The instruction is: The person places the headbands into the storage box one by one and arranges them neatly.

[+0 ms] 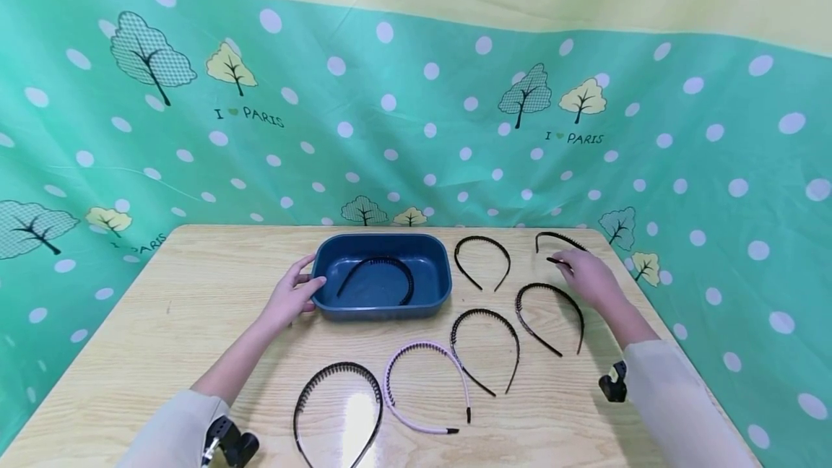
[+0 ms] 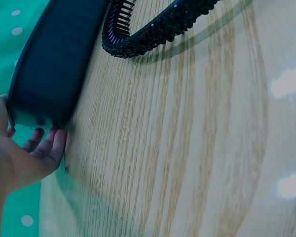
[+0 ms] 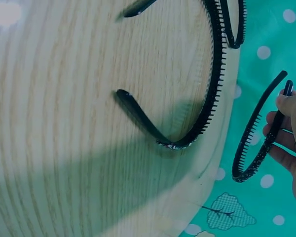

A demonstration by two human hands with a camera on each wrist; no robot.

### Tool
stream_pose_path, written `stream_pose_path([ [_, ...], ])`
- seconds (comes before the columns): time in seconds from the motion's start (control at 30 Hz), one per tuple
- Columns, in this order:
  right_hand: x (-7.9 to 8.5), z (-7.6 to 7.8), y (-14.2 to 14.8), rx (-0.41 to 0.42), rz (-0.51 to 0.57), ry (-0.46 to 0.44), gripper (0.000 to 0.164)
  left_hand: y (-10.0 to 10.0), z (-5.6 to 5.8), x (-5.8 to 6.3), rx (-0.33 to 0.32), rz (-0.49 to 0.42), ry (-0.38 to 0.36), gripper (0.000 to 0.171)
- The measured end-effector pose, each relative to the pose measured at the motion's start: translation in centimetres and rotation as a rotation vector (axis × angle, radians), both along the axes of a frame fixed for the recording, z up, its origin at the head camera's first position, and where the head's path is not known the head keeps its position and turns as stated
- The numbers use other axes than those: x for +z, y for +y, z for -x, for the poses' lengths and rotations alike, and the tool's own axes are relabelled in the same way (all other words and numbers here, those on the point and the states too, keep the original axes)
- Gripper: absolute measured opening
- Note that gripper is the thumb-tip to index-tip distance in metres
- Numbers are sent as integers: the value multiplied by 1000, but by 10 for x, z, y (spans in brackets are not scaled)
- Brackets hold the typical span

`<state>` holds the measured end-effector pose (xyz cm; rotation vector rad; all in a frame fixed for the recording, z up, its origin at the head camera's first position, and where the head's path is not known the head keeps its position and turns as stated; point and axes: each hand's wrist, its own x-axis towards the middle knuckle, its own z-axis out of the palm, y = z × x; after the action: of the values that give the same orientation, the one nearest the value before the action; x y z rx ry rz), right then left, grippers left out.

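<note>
My left hand (image 1: 290, 296) grips the left end of a dark blue rectangular bin (image 1: 380, 314), thumb over the rim and fingers along the outside wall. Inside the bin lies a black toothed headband (image 1: 411, 282). At the far right, my right hand (image 1: 593, 278) pinches another black headband (image 3: 260, 160) by one arm. In the right wrist view its inner teeth and small shiny specks show, and its other arm is free. Below that hand, a black headband (image 1: 549, 287) with a speckled side lies on the table.
More headbands lie on the wooden table (image 1: 195, 295): a black one (image 1: 482, 239) right of the bin, a black one (image 1: 484, 312) in front of it, a lilac one (image 1: 425, 430) with black tips, and a black one (image 1: 342, 366) nearest me. A green dotted cloth (image 1: 416, 150) hangs behind.
</note>
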<state>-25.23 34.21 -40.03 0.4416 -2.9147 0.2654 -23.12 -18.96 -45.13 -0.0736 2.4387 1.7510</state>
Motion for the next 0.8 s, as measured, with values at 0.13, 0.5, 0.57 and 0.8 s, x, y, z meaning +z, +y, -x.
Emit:
stream_pose_path([
  [0.13,4,0,-6,20,-13,25,23,0,0,-1,-4,1,0,62],
  [0.5,9,0,-21,71,-8,116,22,-1,2,0,1,-5,-10,63],
  [0.57,10,0,-24,82,-10,132,22,-1,2,0,0,-1,-5,63],
  [0.8,16,-2,-35,132,5,184,20,-2,2,-1,-4,8,3,63],
])
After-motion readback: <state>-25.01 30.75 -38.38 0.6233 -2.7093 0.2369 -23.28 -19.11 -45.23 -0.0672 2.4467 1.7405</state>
